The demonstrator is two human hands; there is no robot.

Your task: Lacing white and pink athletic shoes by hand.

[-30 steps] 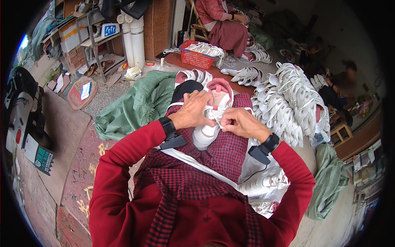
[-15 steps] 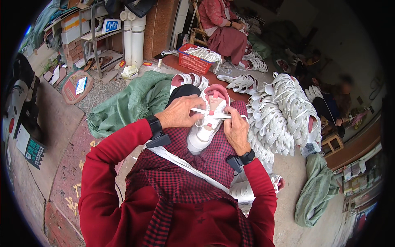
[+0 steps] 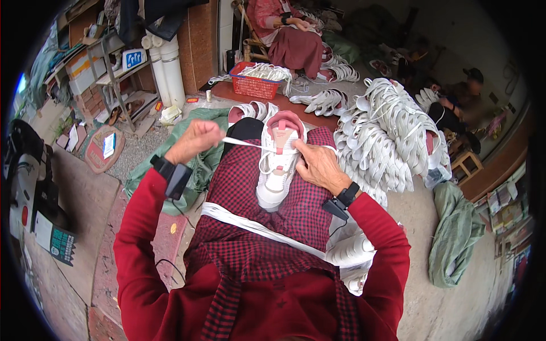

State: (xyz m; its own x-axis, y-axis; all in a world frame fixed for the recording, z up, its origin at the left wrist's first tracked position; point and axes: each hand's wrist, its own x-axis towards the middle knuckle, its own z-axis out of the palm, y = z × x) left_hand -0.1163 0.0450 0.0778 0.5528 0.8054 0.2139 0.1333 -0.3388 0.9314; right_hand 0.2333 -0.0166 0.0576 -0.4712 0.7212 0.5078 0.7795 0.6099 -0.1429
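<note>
Red sleeves (image 3: 142, 238), blk wristbands (image 3: 170, 173), checked apron (image 3: 267, 227)

Left hand (image 3: 196, 139) has drawn away from the white shoe (image 3: 277, 165), pulling the white lace (image 3: 244, 143) taut.

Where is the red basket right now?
In the head view, the red basket sits on the floor at upper centre, beyond the white shoe on the person's lap, filled with white laces, just in front of a seated person in a maroon skirt.

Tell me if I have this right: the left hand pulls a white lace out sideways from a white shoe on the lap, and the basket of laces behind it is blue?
Not quite: the basket is red, as the head view shows. The rest holds: the left hand pulls a white lace sideways from the white shoe on the lap.
</note>
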